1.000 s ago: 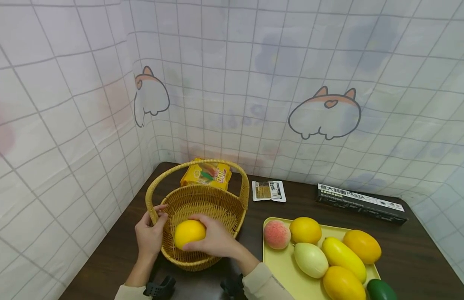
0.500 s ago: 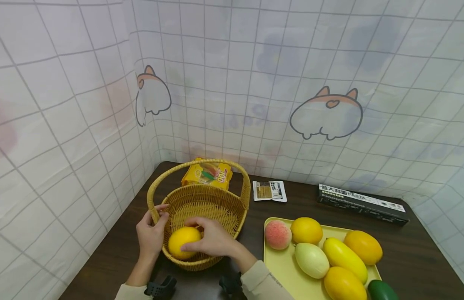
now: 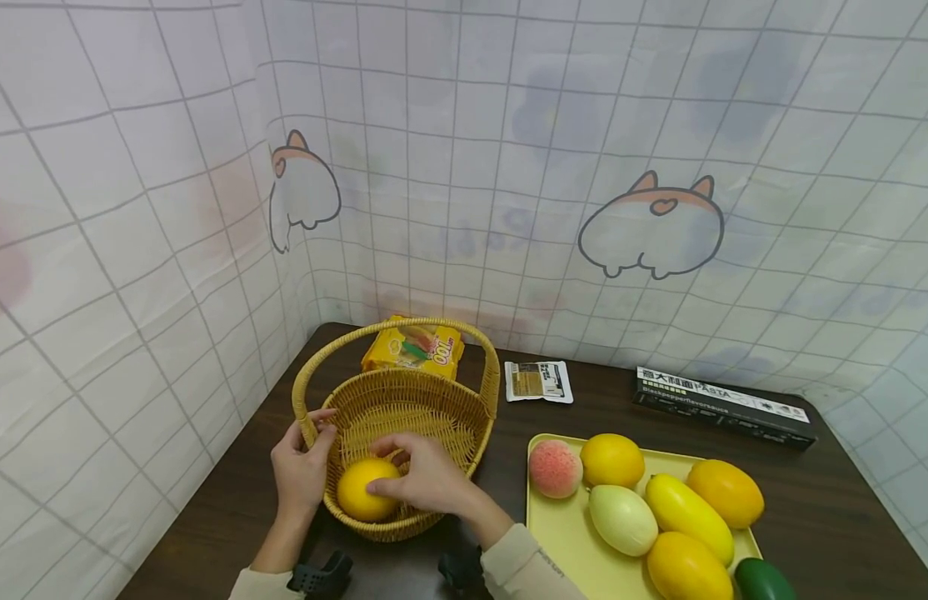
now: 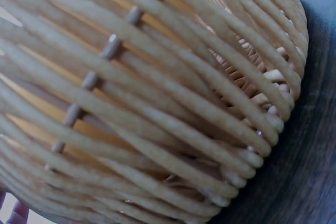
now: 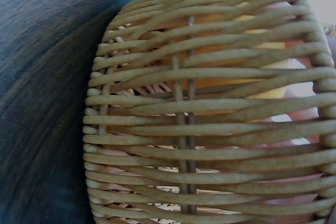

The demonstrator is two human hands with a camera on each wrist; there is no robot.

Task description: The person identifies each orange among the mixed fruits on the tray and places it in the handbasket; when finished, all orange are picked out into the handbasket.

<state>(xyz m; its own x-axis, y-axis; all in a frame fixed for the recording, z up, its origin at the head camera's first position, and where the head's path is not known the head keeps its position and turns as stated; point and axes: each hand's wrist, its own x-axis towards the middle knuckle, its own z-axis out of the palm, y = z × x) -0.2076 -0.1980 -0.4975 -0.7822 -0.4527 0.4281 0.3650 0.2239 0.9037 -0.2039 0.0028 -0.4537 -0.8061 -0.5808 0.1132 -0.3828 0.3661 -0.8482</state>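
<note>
A round yellow fruit [image 3: 359, 492] sits low inside the near left part of a woven basket [image 3: 411, 521] with a tall arched handle. My right hand [image 3: 426, 475] reaches over the rim, its thumb on the fruit and its curled fingers around the far side. Their tips are partly hidden. At the basket's left side, my left hand [image 3: 301, 467] pinches the rim near the foot of the handle. Through the weave of the basket [image 5: 210, 129] in the right wrist view, the fruit shows in patches. The left wrist view is mostly filled by the basket wall [image 4: 157, 93].
To the right, a yellow tray [image 3: 569, 550] bears a peach [image 3: 556, 469], several yellow fruits and a dark green one [image 3: 762, 579]. Behind lie a yellow packet [image 3: 415, 350], a small white sachet [image 3: 539, 382] and a black pasta box [image 3: 722, 407]. A patterned curtain [image 3: 464, 167] hangs behind the table.
My right hand has lowered the yellow fruit toward the basket's near left side, and it now sits deeper. The left hand keeps its hold on the basket.
</note>
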